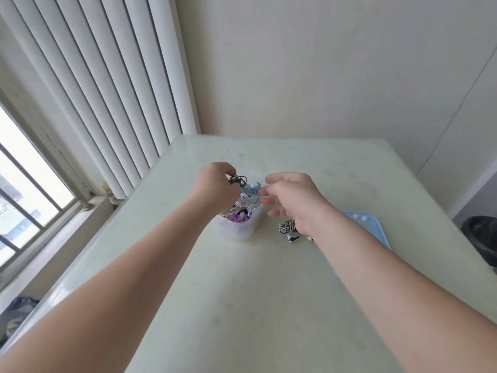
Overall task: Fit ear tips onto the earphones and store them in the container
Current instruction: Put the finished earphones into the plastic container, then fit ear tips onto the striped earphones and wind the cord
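Earphone storage: well along, one set in hand and one out on the table.
Black-and-white striped coiled earphones lie on the pale green table beside the translucent white plastic container, which is crowded with coiled sets. Above it the right hand hovers with fingers loosely spread and empty, and the left hand pinches a dark-corded earphone bundle over the far rim. Ear tips are too small to judge.

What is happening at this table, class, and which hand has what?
A person works bare-handed at a pale table. The left hand pinches a small coil of dark earphones just above a translucent container already packed with coiled earphones. The right hand hovers open beside the container, holding nothing. A black-and-white striped pair lies on the table under that hand, and a pale blue flat piece sits further right.
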The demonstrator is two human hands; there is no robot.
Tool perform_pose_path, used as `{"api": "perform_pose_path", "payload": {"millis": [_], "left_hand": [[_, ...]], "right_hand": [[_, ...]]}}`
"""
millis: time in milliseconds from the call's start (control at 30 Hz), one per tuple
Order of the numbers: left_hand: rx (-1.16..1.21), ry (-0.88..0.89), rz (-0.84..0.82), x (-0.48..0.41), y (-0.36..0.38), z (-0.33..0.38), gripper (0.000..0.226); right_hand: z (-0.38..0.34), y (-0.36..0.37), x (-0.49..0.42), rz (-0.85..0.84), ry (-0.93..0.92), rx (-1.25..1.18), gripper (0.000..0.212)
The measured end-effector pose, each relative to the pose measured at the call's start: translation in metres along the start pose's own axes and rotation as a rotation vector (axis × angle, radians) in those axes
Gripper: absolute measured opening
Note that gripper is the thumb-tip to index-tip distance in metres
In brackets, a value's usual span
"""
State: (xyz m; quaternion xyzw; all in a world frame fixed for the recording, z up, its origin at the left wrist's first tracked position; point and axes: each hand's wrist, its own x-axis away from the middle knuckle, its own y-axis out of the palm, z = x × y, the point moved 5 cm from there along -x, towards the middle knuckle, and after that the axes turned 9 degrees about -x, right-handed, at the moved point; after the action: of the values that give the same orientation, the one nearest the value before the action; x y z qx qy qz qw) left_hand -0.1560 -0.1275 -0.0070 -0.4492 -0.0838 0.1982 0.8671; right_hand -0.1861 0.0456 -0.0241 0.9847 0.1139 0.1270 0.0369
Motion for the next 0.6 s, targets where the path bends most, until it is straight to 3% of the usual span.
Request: {"api": "perform_pose_path", "payload": {"millis": [133, 233, 467, 600], "left_hand": [[-0.386, 0.050, -0.009, -0.012, 0.016, 0.002, 0.003], [-0.581, 0.067, -0.026, -0.012, 0.021, 0.003, 0.019], [-0.654, 0.218, 0.051, -0.002, 0.019, 0.002, 0.012], [-0.767, 0.233, -0.087, 0.005, 0.028, 0.001, 0.010]], "right_hand": [[0.007, -0.003, -0.004, -0.012, -0.022, 0.030, 0.013], [0.009, -0.011, -0.005, 0.002, -0.036, 0.040, 0.012], [0.010, -0.029, 0.001, 0.014, -0.024, 0.059, 0.012], [0.015, -0.040, 0.007, 0.025, 0.001, 0.064, 0.012]]}}
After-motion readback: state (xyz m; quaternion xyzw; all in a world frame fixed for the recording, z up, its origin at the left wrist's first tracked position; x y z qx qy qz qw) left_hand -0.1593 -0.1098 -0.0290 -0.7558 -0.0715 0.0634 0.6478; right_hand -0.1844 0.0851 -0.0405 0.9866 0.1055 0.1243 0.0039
